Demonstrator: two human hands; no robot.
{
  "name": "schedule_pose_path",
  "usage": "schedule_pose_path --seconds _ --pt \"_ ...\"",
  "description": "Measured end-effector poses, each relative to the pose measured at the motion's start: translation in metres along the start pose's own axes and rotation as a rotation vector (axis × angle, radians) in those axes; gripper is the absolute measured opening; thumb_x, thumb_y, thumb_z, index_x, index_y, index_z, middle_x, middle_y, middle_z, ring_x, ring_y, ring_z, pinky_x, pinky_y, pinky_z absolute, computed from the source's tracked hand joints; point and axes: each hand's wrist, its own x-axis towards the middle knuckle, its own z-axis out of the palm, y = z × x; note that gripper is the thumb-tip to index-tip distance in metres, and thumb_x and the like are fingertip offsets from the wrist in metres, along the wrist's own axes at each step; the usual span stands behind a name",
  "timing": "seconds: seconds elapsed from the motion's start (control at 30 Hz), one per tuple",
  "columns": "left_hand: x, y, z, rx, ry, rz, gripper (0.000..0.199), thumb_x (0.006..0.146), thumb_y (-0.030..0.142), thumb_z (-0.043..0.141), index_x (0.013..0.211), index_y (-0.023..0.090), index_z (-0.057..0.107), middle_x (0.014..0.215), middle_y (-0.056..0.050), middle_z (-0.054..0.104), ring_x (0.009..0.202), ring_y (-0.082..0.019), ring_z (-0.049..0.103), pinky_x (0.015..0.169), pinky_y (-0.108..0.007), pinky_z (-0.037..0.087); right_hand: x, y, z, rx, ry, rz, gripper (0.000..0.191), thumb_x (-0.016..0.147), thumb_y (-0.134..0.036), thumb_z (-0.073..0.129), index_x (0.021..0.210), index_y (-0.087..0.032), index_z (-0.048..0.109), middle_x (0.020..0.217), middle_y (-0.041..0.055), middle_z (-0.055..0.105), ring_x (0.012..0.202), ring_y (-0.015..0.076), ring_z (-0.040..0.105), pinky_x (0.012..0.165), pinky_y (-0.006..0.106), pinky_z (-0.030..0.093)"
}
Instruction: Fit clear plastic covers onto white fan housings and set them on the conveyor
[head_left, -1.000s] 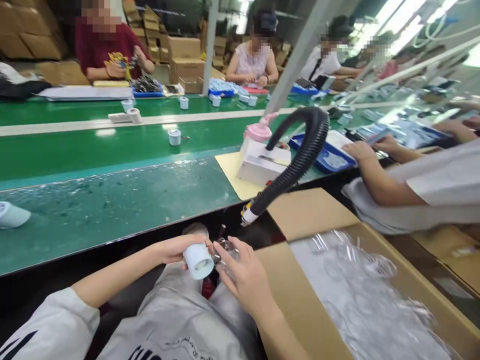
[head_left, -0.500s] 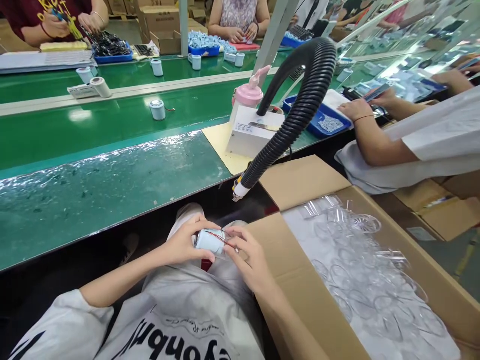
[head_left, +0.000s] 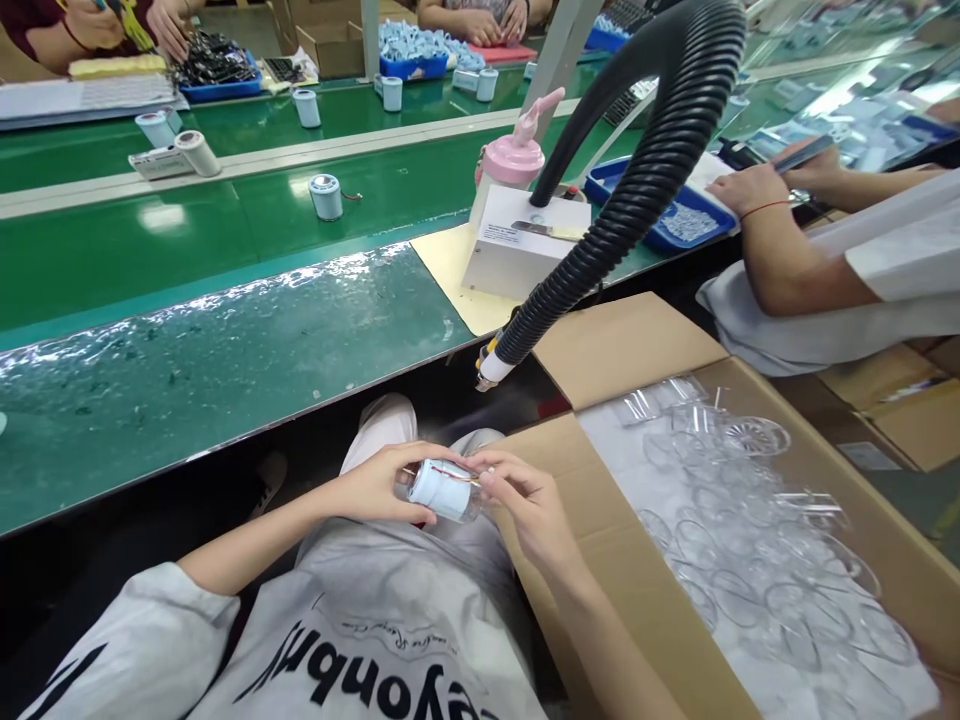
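My left hand is closed around a light blue cylinder with thin red and dark wires running along its upper side. A clear plastic cup surrounds the cylinder's right end. My right hand grips this cup at its right side, thumb and fingertips bent in close to the wire ends. Exactly how the fingers meet the wires is too small to tell. Both hands are above my lap, in front of the bench edge.
To my right, an open cardboard box holds several clear plastic cups. A black flexible hose with a nozzle hangs over the bench edge. Blue cylinders stand on the green conveyor. A co-worker's arm is at right.
The blue cylinder has shifted slightly right with both hands, and the clear cup now shows around its right end. The view has turned a little; the cylinder on the conveyor appears farther right.
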Motion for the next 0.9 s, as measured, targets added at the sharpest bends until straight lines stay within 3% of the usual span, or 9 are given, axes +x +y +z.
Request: schedule_pose_path --seconds 0.1,0.2,0.3,0.43,0.57,0.67,0.8,0.9 --pt "-0.001 -0.001 0.005 -0.147 0.031 -0.094 0.067 0.066 0.027 0.087 0.129 0.022 0.064 0.126 -0.011 0.067 0.112 -0.027 0.066 0.089 -0.035 0.056 -0.002 -0.006 0.002 -0.073 -0.006 -0.022 0.035 0.086 -0.044 0.068 0.059 -0.022 0.069 0.095 0.0091 0.076 0.088 0.0248 0.069 0.069 0.034 0.056" --pt "-0.002 -0.003 0.009 -0.184 0.054 -0.105 0.070 0.061 0.026 0.091 0.126 0.020 0.067 0.127 -0.012 0.066 0.112 -0.028 0.065 0.088 -0.034 0.056 -0.003 -0.010 0.005 -0.177 -0.004 -0.036 0.037 0.088 -0.037 0.065 0.055 -0.021 0.065 0.092 0.0089 0.075 0.081 0.0222 0.068 0.061 0.030 0.051" --pt "0.000 -0.007 0.008 -0.137 0.064 -0.071 0.068 0.061 0.027 0.092 0.125 0.022 0.069 0.127 -0.012 0.067 0.118 -0.030 0.062 0.092 -0.036 0.055 -0.001 -0.002 0.005 -0.129 0.036 -0.028 0.042 0.088 -0.035 0.064 0.049 -0.020 0.060 0.086 0.0080 0.075 0.079 0.0216 0.067 0.067 0.032 0.051" --pt "0.016 -0.024 0.000 -0.218 0.078 -0.126 0.070 0.056 0.022 0.094 0.121 0.020 0.070 0.126 -0.012 0.067 0.117 -0.030 0.063 0.096 -0.039 0.054 0.013 0.028 -0.003 0.131 0.064 0.093 0.044 0.086 -0.046 0.068 0.051 -0.020 0.062 0.096 0.0108 0.076 0.094 0.0277 0.070 0.076 0.037 0.056" --pt "0.047 -0.044 -0.011 -0.422 0.164 -0.239 0.077 0.053 0.025 0.095 0.123 0.017 0.064 0.124 -0.013 0.066 0.105 -0.025 0.067 0.093 -0.043 0.057 0.038 0.058 -0.013 0.189 0.015 0.086 0.040 0.077 -0.061 0.075 0.074 -0.021 0.073 0.118 0.0143 0.073 0.109 0.0330 0.068 0.083 0.044 0.059" --pt "0.072 -0.046 -0.018 -0.449 0.152 -0.226 0.073 0.060 0.033 0.092 0.124 0.017 0.061 0.122 -0.013 0.064 0.103 -0.024 0.068 0.087 -0.044 0.060 0.051 0.070 -0.020 0.151 -0.001 -0.002 0.051 0.064 -0.051 0.089 0.105 -0.025 0.073 0.133 0.0127 0.066 0.125 0.0329 0.061 0.101 0.047 0.052" --pt "0.097 -0.035 -0.025 -0.446 0.088 -0.214 0.068 0.061 0.034 0.093 0.120 0.016 0.062 0.111 -0.011 0.067 0.096 -0.023 0.069 0.084 -0.046 0.062 0.059 0.079 -0.030 0.033 0.009 -0.127 0.076 0.075 -0.043 0.084 0.142 -0.031 0.050 0.139 0.0132 0.061 0.125 0.0299 0.061 0.102 0.049 0.053" --pt "0.107 -0.030 -0.030 -0.422 0.037 -0.201 0.071 0.059 0.032 0.094 0.120 0.016 0.062 0.109 -0.011 0.068 0.096 -0.025 0.070 0.088 -0.049 0.060 0.063 0.081 -0.039 -0.041 -0.006 -0.203 0.070 0.083 -0.045 0.078 0.145 -0.031 0.048 0.141 0.0140 0.058 0.123 0.0291 0.062 0.099 0.047 0.056"
